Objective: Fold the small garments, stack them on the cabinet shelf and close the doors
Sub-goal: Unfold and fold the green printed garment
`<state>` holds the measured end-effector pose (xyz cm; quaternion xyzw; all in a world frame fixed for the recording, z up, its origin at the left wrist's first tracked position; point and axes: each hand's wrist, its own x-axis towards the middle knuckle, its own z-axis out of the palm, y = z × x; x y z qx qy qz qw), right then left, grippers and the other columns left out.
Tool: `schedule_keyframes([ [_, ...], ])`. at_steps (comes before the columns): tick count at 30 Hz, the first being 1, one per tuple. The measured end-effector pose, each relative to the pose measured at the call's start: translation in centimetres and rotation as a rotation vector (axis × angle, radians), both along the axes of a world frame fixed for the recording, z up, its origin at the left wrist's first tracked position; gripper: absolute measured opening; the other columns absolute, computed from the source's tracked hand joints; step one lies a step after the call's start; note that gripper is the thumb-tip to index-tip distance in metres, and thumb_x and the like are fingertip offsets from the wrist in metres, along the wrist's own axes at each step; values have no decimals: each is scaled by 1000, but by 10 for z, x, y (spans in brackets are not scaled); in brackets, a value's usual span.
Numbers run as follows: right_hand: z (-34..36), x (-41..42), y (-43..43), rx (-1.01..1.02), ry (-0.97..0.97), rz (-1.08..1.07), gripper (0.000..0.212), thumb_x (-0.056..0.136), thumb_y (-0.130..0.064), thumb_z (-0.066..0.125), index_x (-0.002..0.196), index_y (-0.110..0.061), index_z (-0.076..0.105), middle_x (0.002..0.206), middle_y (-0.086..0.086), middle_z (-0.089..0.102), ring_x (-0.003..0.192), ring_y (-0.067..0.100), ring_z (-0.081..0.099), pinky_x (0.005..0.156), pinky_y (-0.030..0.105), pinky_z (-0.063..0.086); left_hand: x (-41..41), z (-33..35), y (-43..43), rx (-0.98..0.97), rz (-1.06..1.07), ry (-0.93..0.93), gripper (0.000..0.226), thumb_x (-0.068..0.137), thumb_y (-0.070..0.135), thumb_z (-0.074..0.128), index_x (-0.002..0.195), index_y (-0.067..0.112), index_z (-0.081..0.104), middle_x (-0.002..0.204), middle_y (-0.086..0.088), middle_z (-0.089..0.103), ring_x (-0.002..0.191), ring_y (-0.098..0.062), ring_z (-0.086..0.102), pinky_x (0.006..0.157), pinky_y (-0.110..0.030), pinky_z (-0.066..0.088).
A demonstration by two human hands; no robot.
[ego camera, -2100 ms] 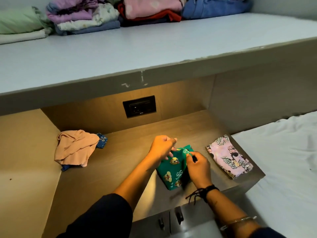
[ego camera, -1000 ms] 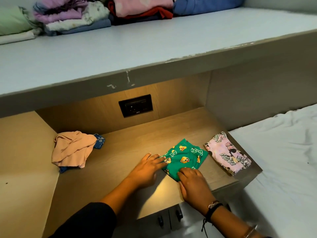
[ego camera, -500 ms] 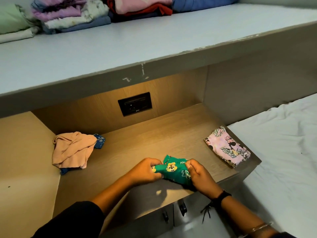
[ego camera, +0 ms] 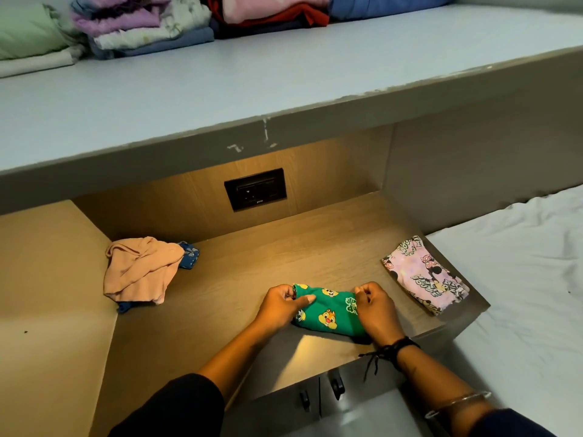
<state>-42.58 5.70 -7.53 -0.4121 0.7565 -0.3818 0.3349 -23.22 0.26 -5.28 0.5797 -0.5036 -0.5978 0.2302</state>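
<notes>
Pinched at both ends by left hand [ego camera: 281, 305] and right hand [ego camera: 375, 307], green garment [ego camera: 328, 313] sits near counter [ego camera: 252, 263] front edge. Fold could be lost or garment dragged off if released unevenly.

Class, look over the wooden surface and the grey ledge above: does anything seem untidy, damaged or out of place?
The peach garment lies crumpled at the left, over a blue garment, unlike the neatly folded pink printed garment on the right. Paint is chipped on the front edge of the grey ledge.
</notes>
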Motion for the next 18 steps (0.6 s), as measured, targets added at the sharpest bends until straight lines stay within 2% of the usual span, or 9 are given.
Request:
schedule_keyframes([
  [1,2,0,1,-16,99,7,25,95,-36,49,90,-13,56,90,8,65,83,26,62,73,46,54,-1,-4,0,-9,17,-25,35,84,19,75,107,-5,64,99,-15,76,85,-25,75,77,-40,62],
  [3,2,-1,4,-104,485,110,32,93,-47,47,107,-19,56,112,6,59,100,23,58,82,43,53,-5,-11,-1,-49,49,-125,35,82,26,77,100,-1,65,96,-15,76,85,-26,75,78,-47,61],
  [4,2,-3,6,-163,681,218,38,92,-49,47,117,-22,54,124,5,56,111,23,54,89,43,50,-7,-14,-2,-70,65,-179,35,80,30,78,96,2,65,94,-14,75,85,-27,74,77,-49,61],
  [6,0,-4,6,-172,886,515,50,92,-52,41,135,-28,44,145,3,44,132,24,41,104,46,37,-11,-16,-1,-111,88,-282,36,76,41,79,92,13,63,93,-7,73,85,-25,72,76,-46,61],
  [8,-6,-4,3,-53,898,710,54,93,-53,31,143,-31,35,154,-1,33,140,22,28,110,47,25,-14,-14,2,-146,88,-426,41,76,53,73,99,21,59,100,2,68,88,-18,67,80,-39,59],
  [10,-10,-4,1,48,830,723,53,95,-53,29,143,-33,34,156,-3,29,141,20,25,111,47,22,-18,-12,7,-180,91,-550,45,81,58,64,109,25,56,108,5,64,93,-16,64,80,-35,57],
  [12,-8,-5,-1,52,798,697,53,93,-54,35,141,-33,38,153,-3,33,138,21,29,108,44,25,-22,-8,16,-205,137,-585,38,85,58,59,107,28,50,113,4,62,95,-15,63,80,-36,57],
  [15,1,-5,-4,36,730,626,52,87,-56,49,133,-34,49,132,-4,51,123,20,41,95,38,34,-25,-2,33,-202,289,-486,34,87,51,61,103,26,44,112,4,50,95,-16,61,78,-37,59],
  [18,9,-5,-10,128,611,561,55,77,-58,62,125,-32,54,120,-5,58,115,19,47,92,36,38,-30,0,49,105,444,-231,36,87,40,64,108,16,46,110,-2,53,94,-22,60,74,-40,59],
])
